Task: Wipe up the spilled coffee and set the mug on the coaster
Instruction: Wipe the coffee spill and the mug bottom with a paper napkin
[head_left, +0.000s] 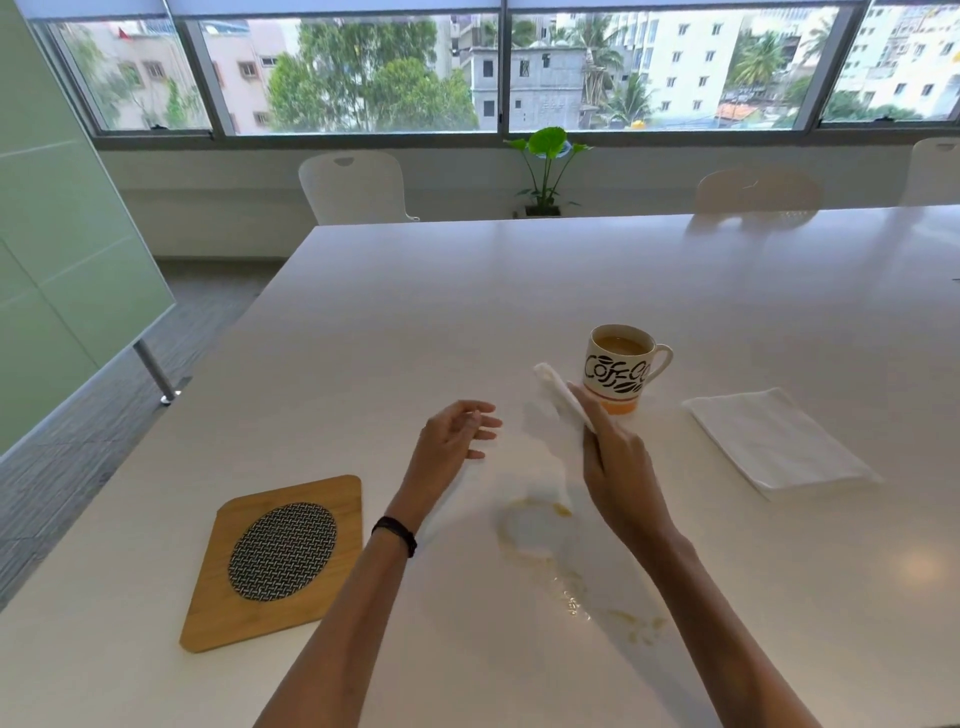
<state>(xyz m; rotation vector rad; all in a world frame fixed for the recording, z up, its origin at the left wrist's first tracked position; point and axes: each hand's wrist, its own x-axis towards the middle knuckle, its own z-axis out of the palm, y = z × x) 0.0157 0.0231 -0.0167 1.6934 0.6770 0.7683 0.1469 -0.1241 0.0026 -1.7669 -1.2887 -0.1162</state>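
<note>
A white mug (621, 369) with black "Coffee" lettering and an orange band stands on the white table (467, 312), holding coffee. My right hand (621, 467) is shut on a white tissue (558, 395) just left of the mug, held above the table. My left hand (457, 436) hovers open, fingers apart, to the left of the tissue. A ring-shaped coffee spill (535, 530) lies under my hands, with more drops (613, 613) trailing toward me. The wooden coaster (275, 561) with a round woven centre lies at the near left.
A stack of folded white napkins (779, 447) lies right of the mug. White chairs (356, 187) stand at the table's far edge, with a potted plant (545, 166) by the windows. A green glass panel (67, 260) stands at the left.
</note>
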